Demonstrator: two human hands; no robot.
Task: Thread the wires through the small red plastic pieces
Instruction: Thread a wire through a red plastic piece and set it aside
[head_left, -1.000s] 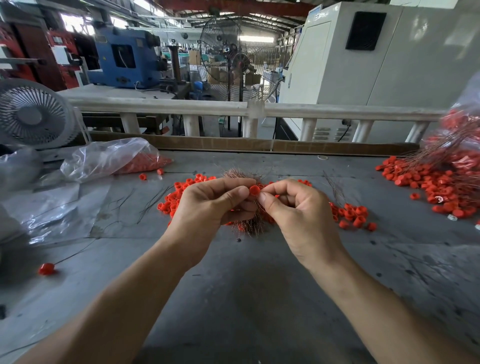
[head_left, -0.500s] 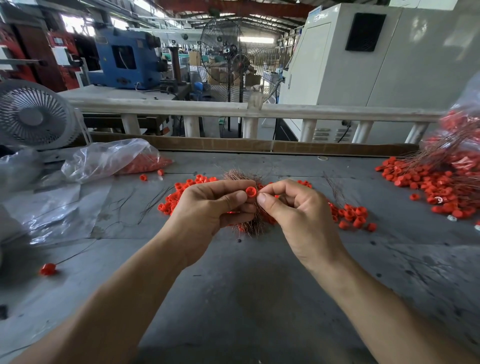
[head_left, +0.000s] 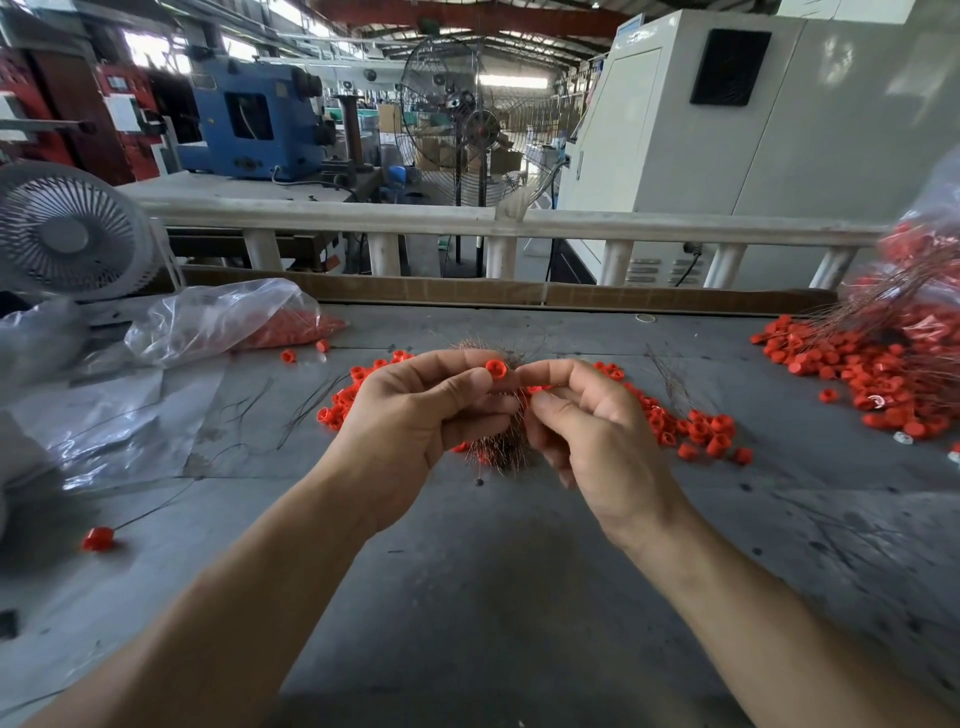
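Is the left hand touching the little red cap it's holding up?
Touching. The head view shows the left hand pinching the red cap between thumb and forefinger, with no gap.

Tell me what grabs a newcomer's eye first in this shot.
The two hands meeting mid-frame: the left hand pinches a small red cap while the right hand pinches something too fine to make out beside it. Behind them red caps lie scattered on the grey table, with a bigger wired heap at the far right.
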